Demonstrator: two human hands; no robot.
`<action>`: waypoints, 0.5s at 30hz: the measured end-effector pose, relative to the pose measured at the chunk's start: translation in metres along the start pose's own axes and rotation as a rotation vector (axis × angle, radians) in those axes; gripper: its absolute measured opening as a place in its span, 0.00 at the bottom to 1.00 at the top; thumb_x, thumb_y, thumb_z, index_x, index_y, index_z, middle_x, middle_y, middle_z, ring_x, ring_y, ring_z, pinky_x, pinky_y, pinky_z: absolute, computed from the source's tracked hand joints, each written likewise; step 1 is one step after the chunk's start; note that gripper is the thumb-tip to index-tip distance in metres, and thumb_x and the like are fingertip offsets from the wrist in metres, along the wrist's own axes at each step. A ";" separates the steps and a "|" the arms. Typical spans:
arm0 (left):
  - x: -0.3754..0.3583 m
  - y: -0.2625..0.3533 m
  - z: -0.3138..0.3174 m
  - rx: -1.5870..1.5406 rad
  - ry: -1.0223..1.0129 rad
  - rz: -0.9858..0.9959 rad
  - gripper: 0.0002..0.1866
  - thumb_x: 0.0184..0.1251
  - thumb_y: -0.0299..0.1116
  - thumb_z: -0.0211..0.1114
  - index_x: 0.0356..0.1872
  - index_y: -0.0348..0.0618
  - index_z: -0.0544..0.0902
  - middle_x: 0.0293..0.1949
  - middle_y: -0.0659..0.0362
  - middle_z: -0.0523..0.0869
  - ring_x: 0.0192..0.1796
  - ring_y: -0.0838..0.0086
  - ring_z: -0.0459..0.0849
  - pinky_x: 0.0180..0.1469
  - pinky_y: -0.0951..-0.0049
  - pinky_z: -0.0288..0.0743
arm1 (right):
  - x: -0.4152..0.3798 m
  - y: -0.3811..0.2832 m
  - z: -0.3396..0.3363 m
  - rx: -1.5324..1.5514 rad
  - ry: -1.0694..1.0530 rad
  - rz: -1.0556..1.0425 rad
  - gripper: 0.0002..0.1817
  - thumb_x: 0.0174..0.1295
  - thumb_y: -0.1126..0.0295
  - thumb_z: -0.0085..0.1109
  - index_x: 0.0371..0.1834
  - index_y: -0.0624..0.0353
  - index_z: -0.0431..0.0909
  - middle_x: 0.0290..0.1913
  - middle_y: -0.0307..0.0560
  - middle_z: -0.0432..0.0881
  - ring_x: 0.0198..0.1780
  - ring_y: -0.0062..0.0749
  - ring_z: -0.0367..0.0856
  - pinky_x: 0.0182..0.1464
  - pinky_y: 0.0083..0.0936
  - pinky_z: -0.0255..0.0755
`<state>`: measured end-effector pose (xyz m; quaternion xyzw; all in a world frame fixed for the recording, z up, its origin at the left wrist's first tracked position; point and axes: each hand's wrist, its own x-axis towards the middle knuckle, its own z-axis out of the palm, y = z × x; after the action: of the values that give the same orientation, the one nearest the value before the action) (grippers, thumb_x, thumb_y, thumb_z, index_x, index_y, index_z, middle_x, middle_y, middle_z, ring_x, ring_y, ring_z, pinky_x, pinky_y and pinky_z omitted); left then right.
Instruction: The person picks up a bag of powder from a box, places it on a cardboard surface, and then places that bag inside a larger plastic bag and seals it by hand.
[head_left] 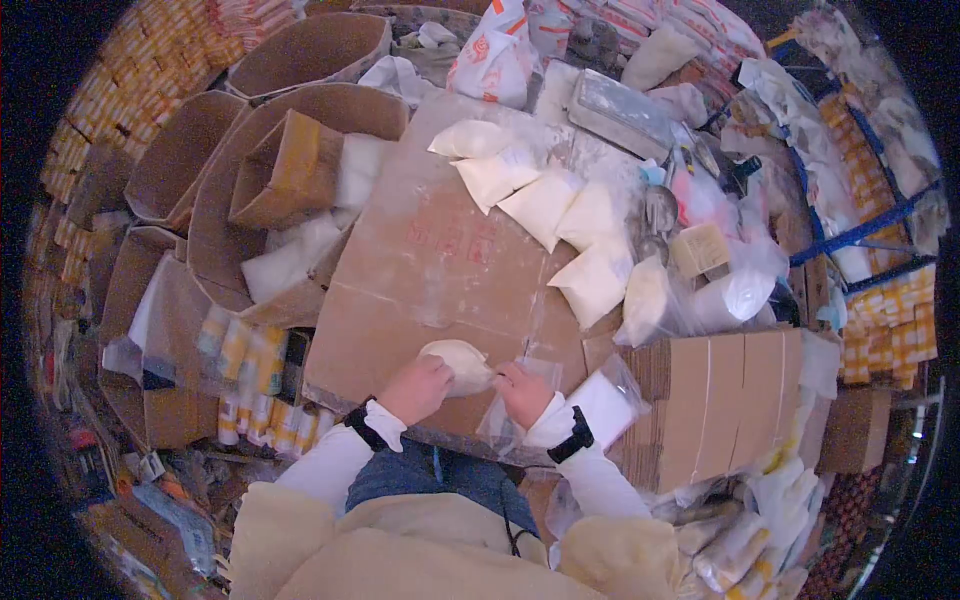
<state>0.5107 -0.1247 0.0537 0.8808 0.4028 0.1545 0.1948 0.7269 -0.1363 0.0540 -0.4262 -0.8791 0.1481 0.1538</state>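
Note:
A small plastic bag filled with cream-coloured powder lies near the front edge of the cardboard-covered table. On its left side, my left hand grips the bag with curled fingers. My right hand pinches the bag's right end, fingertips pressed together. Beside and partly under my right hand is some clear plastic film. Farther back, several similar filled bags lie in a curved row along the table's right side.
Large open cardboard boxes stand on the left, one with white bags inside. To the right are a stack of flat cartons and white sheets in plastic. A metal scale-like box and a red-printed white bag sit at the back.

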 end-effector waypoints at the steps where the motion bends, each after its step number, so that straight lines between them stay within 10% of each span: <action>1: 0.001 0.001 -0.001 0.038 -0.034 0.026 0.04 0.50 0.28 0.54 0.26 0.40 0.73 0.27 0.54 0.72 0.35 0.61 0.75 0.38 0.66 0.71 | 0.001 0.000 0.000 0.000 0.020 -0.017 0.08 0.44 0.77 0.50 0.30 0.62 0.71 0.37 0.49 0.73 0.40 0.43 0.74 0.37 0.32 0.72; 15: -0.009 -0.002 0.040 -0.099 0.013 -0.099 0.13 0.47 0.28 0.54 0.37 0.36 0.76 0.42 0.47 0.76 0.47 0.57 0.74 0.55 0.61 0.64 | 0.011 -0.014 -0.007 0.055 0.050 -0.020 0.05 0.47 0.75 0.55 0.29 0.57 0.73 0.31 0.48 0.75 0.30 0.45 0.75 0.31 0.35 0.70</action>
<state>0.5208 -0.1392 0.0161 0.8481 0.4390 0.1701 0.2432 0.7134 -0.1348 0.0669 -0.4165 -0.8748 0.1598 0.1889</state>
